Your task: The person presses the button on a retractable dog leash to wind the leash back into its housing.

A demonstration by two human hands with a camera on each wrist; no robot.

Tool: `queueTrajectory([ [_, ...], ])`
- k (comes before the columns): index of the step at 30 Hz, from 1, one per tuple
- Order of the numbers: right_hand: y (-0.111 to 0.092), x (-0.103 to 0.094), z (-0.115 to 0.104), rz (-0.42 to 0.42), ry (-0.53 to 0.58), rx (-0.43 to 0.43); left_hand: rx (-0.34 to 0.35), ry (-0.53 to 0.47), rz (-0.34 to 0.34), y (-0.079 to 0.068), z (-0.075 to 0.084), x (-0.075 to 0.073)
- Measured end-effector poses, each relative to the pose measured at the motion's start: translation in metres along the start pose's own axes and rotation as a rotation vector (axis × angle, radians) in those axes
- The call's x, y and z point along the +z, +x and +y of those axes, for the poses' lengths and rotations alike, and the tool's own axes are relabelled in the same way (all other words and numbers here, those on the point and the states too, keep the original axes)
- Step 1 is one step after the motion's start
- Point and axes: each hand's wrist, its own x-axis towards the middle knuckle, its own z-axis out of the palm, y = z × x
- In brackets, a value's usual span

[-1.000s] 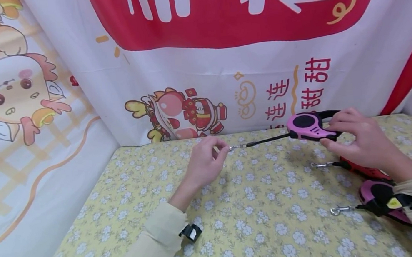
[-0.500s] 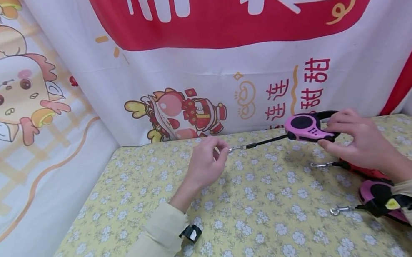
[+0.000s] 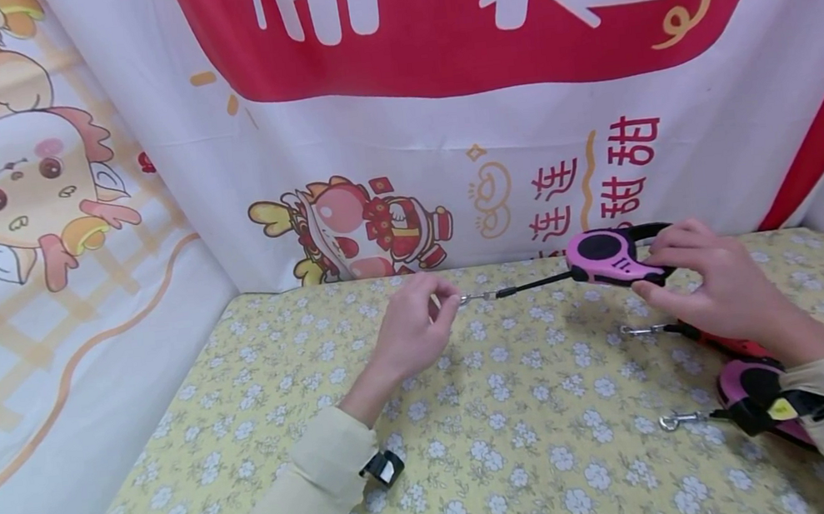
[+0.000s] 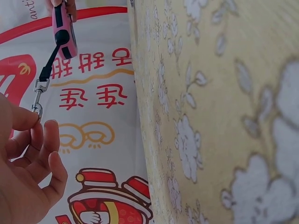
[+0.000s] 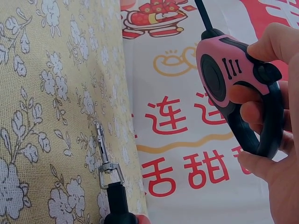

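My right hand [image 3: 720, 283] grips the black loop handle of a pink and black retractable dog leash [image 3: 603, 258], held above the table. In the right wrist view, several fingers pass through the handle [image 5: 275, 126] and the thumb lies on its top near the black button. A short black strap [image 3: 535, 282] runs from the leash housing toward the left. At its end hangs a silver snap hook [image 4: 38, 95], whose tip my left hand [image 3: 415, 324] pinches between thumb and forefinger. The left hand's other fingers are loosely bent in the left wrist view.
Under the right forearm lie a red leash [image 3: 737, 340] and a second pink leash [image 3: 753, 389], their snap hooks pointing left. A yellow floral cloth [image 3: 493, 449] covers the table. A printed white and red curtain [image 3: 369, 136] hangs behind it.
The right hand and the held leash have shifted slightly left and down, toward the left hand. The left hand still pinches the hook in nearly the same place.
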Motion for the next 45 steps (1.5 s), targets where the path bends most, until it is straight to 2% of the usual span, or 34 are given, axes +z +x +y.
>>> queueTrajectory([
  [14,0.0003,0.0014,0.0015,0.010,0.017,-0.037,0.025,0.016,-0.009,-0.0002,0.0008,0.0008],
  [30,-0.0004,0.0007,-0.0029,-0.069,-0.024,0.033,0.038,0.025,-0.011,-0.0009,-0.0015,0.0023],
  [45,0.0015,0.0009,-0.0057,-0.084,-0.018,0.011,0.042,0.029,0.005,-0.0008,-0.0002,0.0033],
])
